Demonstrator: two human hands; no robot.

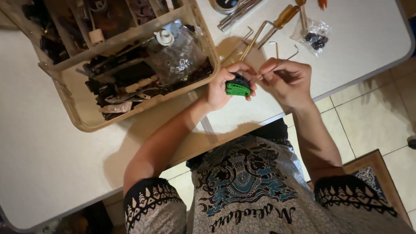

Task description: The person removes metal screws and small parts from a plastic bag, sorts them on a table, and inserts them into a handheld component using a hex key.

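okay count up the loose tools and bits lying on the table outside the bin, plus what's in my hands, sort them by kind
L-shaped hex keys: 4, one in the right hand at, three on the table at
Wooden-handled screwdriver: 1
Clear bag of small dark parts: 1
Green and black holder in the left hand: 1
Total: 7
Items cut off at the top edge are not counted.

1. A home hobby corner: pale folding tabletop (52,147) standing on a tiled floor (368,117) with a patterned rug (377,173).
2. Beige bin (82,117) of mixed hardware, loose hex keys (277,47) and screwdriver (284,18) suggest household tinkering.
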